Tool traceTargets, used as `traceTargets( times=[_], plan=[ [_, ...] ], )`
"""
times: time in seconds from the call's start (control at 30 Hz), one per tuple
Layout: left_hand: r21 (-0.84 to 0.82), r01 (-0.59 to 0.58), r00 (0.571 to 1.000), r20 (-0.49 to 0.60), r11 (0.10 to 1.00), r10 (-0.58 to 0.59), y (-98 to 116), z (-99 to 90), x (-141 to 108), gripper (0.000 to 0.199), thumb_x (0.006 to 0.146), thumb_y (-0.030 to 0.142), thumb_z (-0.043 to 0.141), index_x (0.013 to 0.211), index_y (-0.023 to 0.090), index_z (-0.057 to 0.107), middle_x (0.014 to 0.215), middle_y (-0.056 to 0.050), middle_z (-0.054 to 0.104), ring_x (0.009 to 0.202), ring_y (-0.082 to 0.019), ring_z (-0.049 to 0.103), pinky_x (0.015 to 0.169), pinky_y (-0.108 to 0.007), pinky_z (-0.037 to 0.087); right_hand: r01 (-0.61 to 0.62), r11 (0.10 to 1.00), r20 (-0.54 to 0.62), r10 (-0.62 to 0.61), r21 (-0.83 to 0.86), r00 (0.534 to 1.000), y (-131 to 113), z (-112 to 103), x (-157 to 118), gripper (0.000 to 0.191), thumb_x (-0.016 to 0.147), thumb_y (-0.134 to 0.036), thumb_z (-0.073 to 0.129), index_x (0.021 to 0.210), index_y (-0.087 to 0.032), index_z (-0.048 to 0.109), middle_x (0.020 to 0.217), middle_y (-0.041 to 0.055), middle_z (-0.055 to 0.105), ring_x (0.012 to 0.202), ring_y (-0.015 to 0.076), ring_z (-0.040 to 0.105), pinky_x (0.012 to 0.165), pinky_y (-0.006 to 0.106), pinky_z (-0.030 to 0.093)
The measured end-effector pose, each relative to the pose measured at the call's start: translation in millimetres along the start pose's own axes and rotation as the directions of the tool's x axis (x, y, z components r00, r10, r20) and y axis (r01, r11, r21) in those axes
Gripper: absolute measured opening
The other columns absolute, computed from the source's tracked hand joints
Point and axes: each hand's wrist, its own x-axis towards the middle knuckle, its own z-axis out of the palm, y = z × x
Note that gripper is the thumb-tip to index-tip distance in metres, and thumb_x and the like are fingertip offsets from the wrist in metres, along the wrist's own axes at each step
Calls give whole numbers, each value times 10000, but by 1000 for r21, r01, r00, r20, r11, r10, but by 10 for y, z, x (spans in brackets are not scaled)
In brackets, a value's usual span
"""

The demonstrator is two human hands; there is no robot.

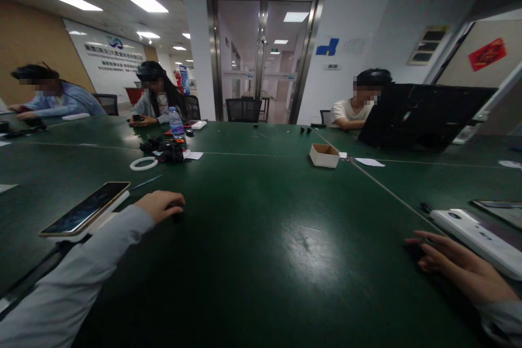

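My left hand (162, 206) is low over the green table (253, 217), its fingers curled down around something small and dark that I cannot make out. Beside that forearm, a phone (87, 208) lies on a white object. On the right, my right hand (452, 261) rests near the table top with bent fingers; a dark shape shows beneath its fingertips, too unclear to name. Just beyond it lies a long white device (477, 236).
An open small box (325, 156) stands mid-table. Farther left are a white ring (143, 163), black items (165, 149) and a water bottle (176, 124). A black monitor (420, 115) stands at the back right. Three people sit across the table.
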Motion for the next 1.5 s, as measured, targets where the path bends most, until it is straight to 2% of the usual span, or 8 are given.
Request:
traceTargets(
  times=[0.2, 0.37, 0.43, 0.6, 0.73, 0.97, 1.23, 1.5],
  plan=[
    [-24, -92, 991, -98, 995, 89, 403, 40, 763, 228, 698, 372, 525, 858, 248, 631, 872, -15, 650, 818, -171, 575, 696, -245, 408, -24, 995, -82, 16, -100, 996, 6, 30, 37, 361, 403, -381, 749, 690, -217, 604, 577, 49, 601, 479, 188, 559, 408, 268, 478],
    [-363, -76, 952, -302, 929, -41, 712, 278, 1329, 211, 588, 324, 662, 775, 226, 655, 727, -14, 628, 712, -164, 575, 685, -276, 449, -42, 998, -3, 42, -51, 999, 30, -45, 55, 346, 382, -388, 739, 707, -289, 672, 942, 120, 633, 614, 223, 606, 517, 319, 516],
    [-646, -116, 922, -352, 754, -160, 827, 428, 1526, 231, 552, 276, 702, 765, 201, 651, 694, -18, 610, 676, -148, 571, 656, -278, 480, -52, 998, 21, 52, -36, 998, 39, -85, 61, 351, 389, -387, 735, 731, -331, 678, 1037, 126, 602, 646, 223, 611, 555, 326, 514],
    [-974, -224, 880, -184, -43, -437, 1017, 710, 1889, 217, 552, 196, 729, 708, 114, 604, 689, -46, 589, 631, -120, 582, 597, -275, 530, -42, 999, 76, 44, -34, 996, 72, -131, 70, 365, 403, -394, 725, 764, -385, 668, 1114, 141, 555, 665, 215, 612, 608, 345, 497],
    [-922, -281, 842, -104, -265, -530, 1030, 728, 2000, 130, 617, 131, 685, 700, 95, 591, 696, -46, 586, 628, -108, 595, 653, -285, 543, -54, 997, 36, 56, -52, 998, 109, -119, 118, 393, 385, -386, 737, 768, -387, 651, 1060, 155, 577, 645, 231, 608, 575, 363, 493],
    [-918, -271, 850, -87, -290, -519, 1064, 699, 1981, 89, 636, 87, 658, 674, 96, 578, 665, -38, 593, 588, -94, 595, 592, -238, 547, -54, 994, -5, 53, -98, 999, 153, -117, 165, 319, 412, -444, 729, 708, -340, 667, 959, 139, 609, 645, 240, 603, 560, 340, 505],
    [-803, -292, 850, 32, -520, -526, 1184, 636, 1949, 166, 624, 145, 689, 735, 114, 570, 728, -57, 614, 742, -148, 624, 635, -236, 546, -143, 987, 30, 145, -71, 989, 158, -238, 219, 409, 387, -419, 741, 780, -332, 669, 958, 96, 623, 728, 267, 617, 612, 334, 527],
    [-935, -245, 899, -120, -255, -420, 1347, 751, 2011, 177, 597, 188, 706, 688, 108, 576, 680, -24, 593, 648, -106, 594, 658, -290, 545, -54, 978, -58, 43, -203, 997, 113, -180, 173, 368, 413, -374, 696, 769, -346, 607, 973, 176, 591, 623, 265, 616, 535, 382, 503]
  ],
)
